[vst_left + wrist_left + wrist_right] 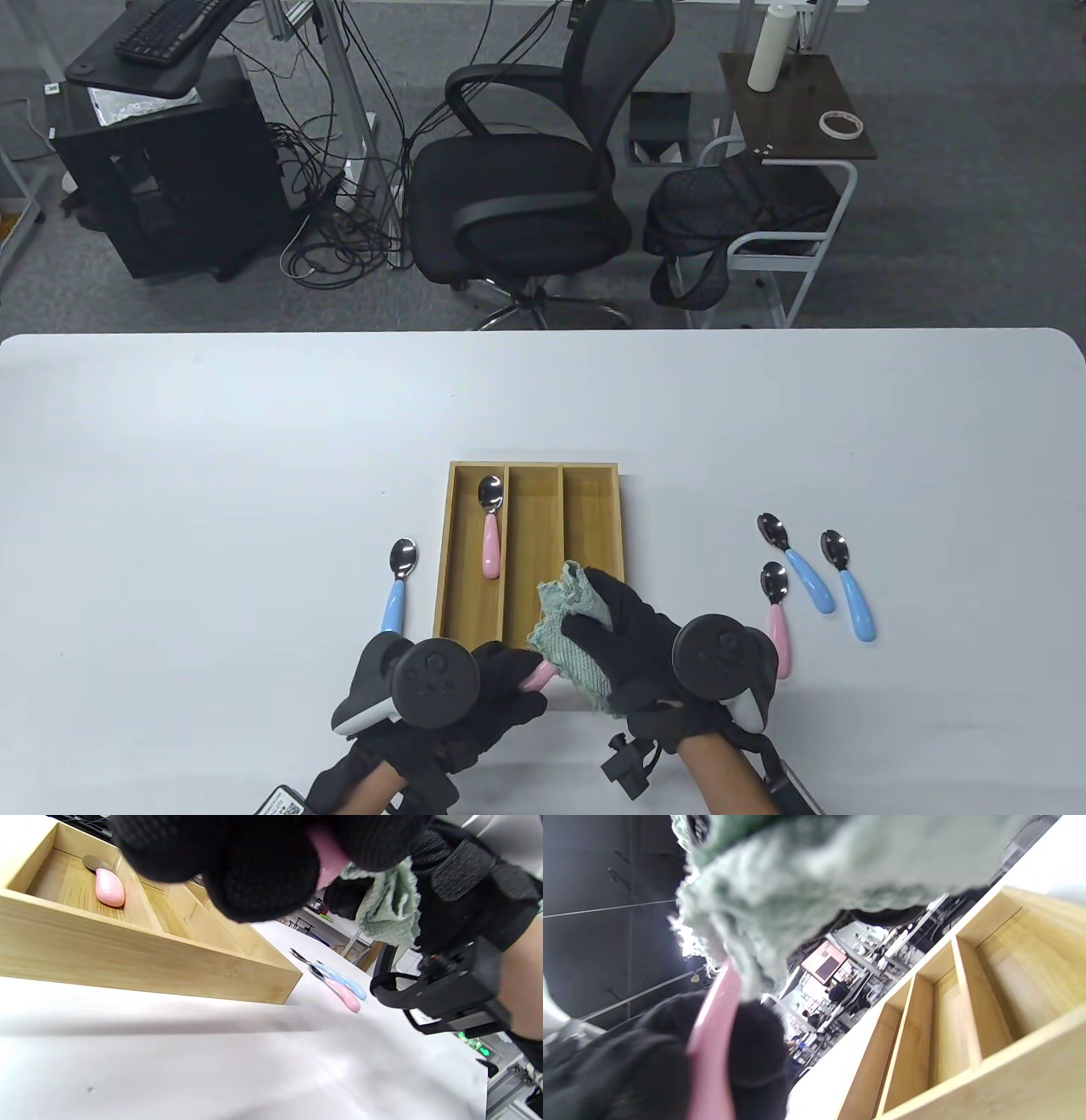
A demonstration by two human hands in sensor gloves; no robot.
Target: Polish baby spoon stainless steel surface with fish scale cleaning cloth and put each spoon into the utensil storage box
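My left hand (501, 679) grips the pink handle of a baby spoon (538, 677) just in front of the wooden storage box (455, 543). My right hand (611, 624) holds the green cloth (564, 632) wrapped over that spoon's steel bowl, which is hidden. In the right wrist view the cloth (797, 887) covers the top of the pink handle (712, 1035). One pink-handled spoon (490, 535) lies in the box's left compartment. The middle and right compartments hold nothing.
A blue-handled spoon (397, 586) lies left of the box. Right of the box lie two blue-handled spoons (793, 564) (848, 586) and a pink-handled one (776, 620). An office chair (526, 170) stands beyond the table's far edge.
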